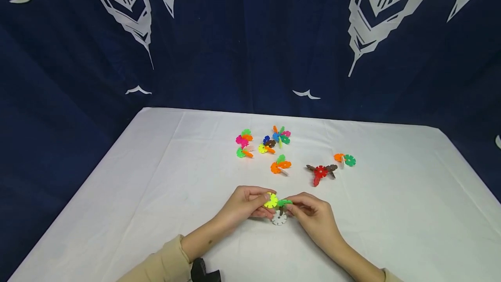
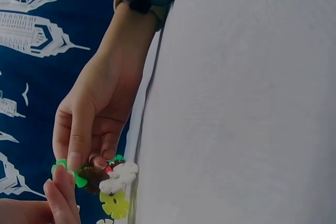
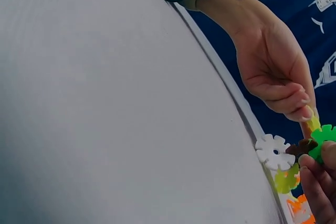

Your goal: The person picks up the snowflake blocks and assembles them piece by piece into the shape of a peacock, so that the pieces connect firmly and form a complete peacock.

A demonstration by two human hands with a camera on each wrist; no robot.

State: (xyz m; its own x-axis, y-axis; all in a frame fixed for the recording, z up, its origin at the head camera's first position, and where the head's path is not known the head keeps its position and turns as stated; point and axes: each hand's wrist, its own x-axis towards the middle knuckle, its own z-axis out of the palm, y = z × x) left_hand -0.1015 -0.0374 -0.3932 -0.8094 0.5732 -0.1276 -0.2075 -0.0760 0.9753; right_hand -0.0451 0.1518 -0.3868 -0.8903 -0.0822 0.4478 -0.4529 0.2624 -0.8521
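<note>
My left hand (image 1: 250, 203) pinches a yellow notched flower-shaped disc (image 1: 271, 200) between thumb and fingers. Facing it, my right hand (image 1: 313, 212) pinches a green disc (image 1: 284, 203) that meets the yellow one. A brown disc (image 3: 302, 148) joins the green disc to a white disc (image 1: 279, 218), which hangs lowest in the head view. Both wrist views show a yellow-green disc (image 3: 286, 180) right beside the white one. Fingertips cover part of the green disc (image 2: 81, 178) in the left wrist view.
Beyond my hands, several joined disc clusters lie on the white tablecloth (image 1: 176, 177). Among them are an orange-and-green cluster (image 1: 280, 165), a red-and-brown one (image 1: 320, 172) and a small orange-and-green one (image 1: 345, 159). A black object (image 1: 204, 272) is at the bottom edge, near my left sleeve.
</note>
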